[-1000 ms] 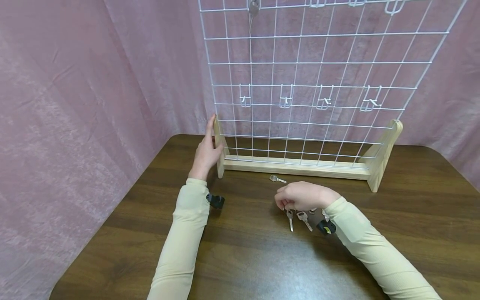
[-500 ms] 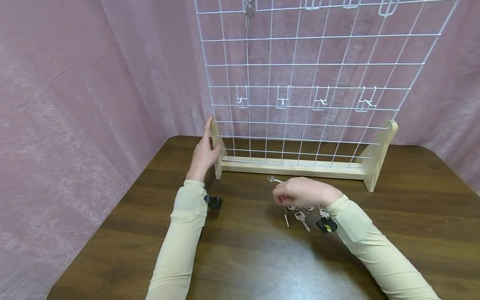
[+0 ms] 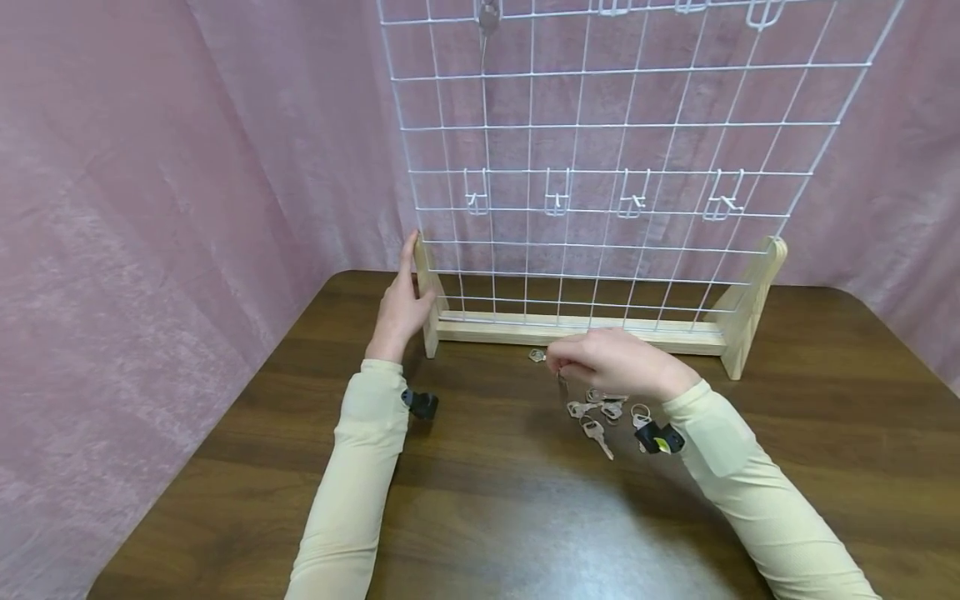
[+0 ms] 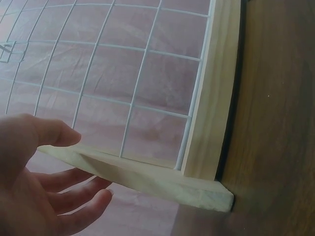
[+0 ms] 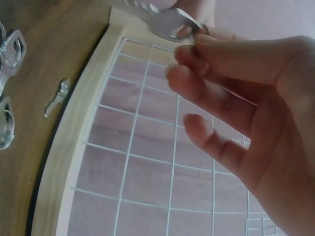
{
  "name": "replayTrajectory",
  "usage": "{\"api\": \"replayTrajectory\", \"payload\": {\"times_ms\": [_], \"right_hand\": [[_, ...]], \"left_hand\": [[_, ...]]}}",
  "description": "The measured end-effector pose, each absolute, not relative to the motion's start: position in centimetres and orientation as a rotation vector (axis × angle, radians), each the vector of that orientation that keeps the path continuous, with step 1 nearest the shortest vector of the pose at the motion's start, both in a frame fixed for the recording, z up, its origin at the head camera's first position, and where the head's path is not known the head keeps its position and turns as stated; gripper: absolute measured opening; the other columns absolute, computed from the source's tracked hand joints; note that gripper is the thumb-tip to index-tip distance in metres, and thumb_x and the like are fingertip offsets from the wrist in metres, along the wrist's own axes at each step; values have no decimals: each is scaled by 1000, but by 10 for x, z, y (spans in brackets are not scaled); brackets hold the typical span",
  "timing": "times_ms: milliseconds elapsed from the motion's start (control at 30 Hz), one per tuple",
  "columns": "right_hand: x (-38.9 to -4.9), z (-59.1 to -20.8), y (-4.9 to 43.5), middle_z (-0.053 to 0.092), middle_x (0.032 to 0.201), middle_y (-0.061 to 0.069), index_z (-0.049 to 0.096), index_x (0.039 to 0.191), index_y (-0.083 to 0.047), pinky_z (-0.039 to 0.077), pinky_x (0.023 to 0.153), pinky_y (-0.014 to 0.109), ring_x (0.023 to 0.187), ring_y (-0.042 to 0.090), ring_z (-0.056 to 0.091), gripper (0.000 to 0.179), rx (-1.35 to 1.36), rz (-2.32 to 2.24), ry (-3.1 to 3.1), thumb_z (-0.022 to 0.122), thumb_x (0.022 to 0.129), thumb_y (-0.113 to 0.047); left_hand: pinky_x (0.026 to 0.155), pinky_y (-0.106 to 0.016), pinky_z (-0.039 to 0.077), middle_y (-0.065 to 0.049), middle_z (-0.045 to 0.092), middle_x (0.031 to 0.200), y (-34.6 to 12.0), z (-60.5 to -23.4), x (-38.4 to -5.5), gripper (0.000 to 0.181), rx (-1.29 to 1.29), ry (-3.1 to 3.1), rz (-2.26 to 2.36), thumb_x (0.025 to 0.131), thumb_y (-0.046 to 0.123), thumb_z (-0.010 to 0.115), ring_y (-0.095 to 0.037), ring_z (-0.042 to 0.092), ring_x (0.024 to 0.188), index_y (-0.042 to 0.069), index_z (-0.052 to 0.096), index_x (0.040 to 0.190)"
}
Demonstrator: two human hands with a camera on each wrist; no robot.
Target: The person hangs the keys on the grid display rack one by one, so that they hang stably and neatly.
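Observation:
My right hand (image 3: 611,362) pinches a silver key (image 5: 170,23) by its ring between thumb and index finger, lifted over the table. Its other fingers are loosely bent. A loose key (image 3: 537,355), partly covered by this hand, lies before the stand's base bar. Below the hand, several more keys (image 3: 595,433) with rings lie in a cluster on the table. My left hand (image 3: 401,312) holds the left side board (image 4: 162,182) of the wooden stand, thumb on the inner side and fingers on the outer, the index finger reaching up toward its top.
A white wire grid (image 3: 577,127) rises from the stand's wooden base bar (image 3: 510,332). Several white hooks (image 3: 557,204) hang in a row on it, with more higher up. A grey round-headed item (image 3: 488,17) hangs at the upper left. Pink curtain (image 3: 187,250) surrounds the brown table (image 3: 480,500).
My right hand has risen from the key cluster toward the grid, lifting the pinched key off the table. The left hand stays on the stand. The head view has shifted slightly.

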State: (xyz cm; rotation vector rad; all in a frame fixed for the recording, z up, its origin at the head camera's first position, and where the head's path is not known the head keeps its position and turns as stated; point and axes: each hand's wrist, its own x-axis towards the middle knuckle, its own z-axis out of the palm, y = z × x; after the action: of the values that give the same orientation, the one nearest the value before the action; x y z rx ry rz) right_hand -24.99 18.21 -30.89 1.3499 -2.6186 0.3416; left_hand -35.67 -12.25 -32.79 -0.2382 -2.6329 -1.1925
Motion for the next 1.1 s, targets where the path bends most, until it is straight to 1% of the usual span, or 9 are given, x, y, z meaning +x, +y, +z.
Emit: {"api": "replayTrajectory", "payload": {"times_ms": [133, 300, 433, 533, 667, 933, 1100], "right_hand": [[-250, -303, 183, 58, 72, -12, 62, 91, -18, 39, 56, 22, 59, 1, 44, 10, 1253, 354, -2556, 57, 93, -9], [-249, -297, 183, 66, 79, -10, 63, 94, -19, 43, 57, 25, 61, 3, 50, 9, 1169, 373, -2478, 58, 94, -12], [-247, -295, 184, 65, 76, -9, 62, 94, -18, 41, 54, 24, 59, 3, 47, 8, 1128, 376, -2439, 61, 92, -11], [-246, -294, 186, 62, 75, -9, 63, 94, -16, 41, 54, 24, 60, 4, 47, 6, 1114, 383, -2418, 63, 91, -11], [-247, -294, 186, 63, 79, -8, 64, 96, -15, 45, 57, 25, 65, 3, 51, 7, 1086, 418, -2378, 65, 91, -12], [-248, -294, 188, 71, 91, -1, 65, 99, -12, 50, 57, 29, 68, 7, 60, 12, 991, 479, -2281, 65, 89, -5], [-247, -290, 189, 71, 92, -1, 66, 98, -11, 51, 59, 29, 71, 9, 63, 11, 924, 543, -2241, 66, 89, -5]], "left_hand": [[56, -34, 49, -18, 61, 110, -123, -327, -357, 93, -246, -2620, -1185, 91, 9, 54, -22, 51, 61, 56, -3, 148], [58, -33, 49, -17, 62, 112, -123, -328, -359, 94, -238, -2616, -1164, 89, 8, 54, -23, 53, 66, 56, -2, 148], [61, -37, 52, -20, 62, 109, -122, -329, -359, 95, -233, -2616, -1171, 90, 7, 54, -27, 56, 69, 57, -3, 148], [66, -42, 54, -21, 61, 110, -120, -331, -358, 94, -228, -2620, -1171, 91, 8, 54, -30, 60, 75, 57, -4, 148], [71, -47, 55, -23, 60, 115, -120, -332, -358, 94, -222, -2625, -1168, 91, 9, 55, -34, 63, 84, 57, -4, 147], [69, -46, 55, -23, 58, 112, -119, -331, -358, 95, -212, -2631, -1159, 91, 9, 55, -33, 61, 79, 57, -5, 147], [74, -51, 56, -24, 57, 119, -119, -330, -356, 95, -211, -2630, -1174, 91, 9, 55, -37, 63, 88, 57, -4, 147]]}}
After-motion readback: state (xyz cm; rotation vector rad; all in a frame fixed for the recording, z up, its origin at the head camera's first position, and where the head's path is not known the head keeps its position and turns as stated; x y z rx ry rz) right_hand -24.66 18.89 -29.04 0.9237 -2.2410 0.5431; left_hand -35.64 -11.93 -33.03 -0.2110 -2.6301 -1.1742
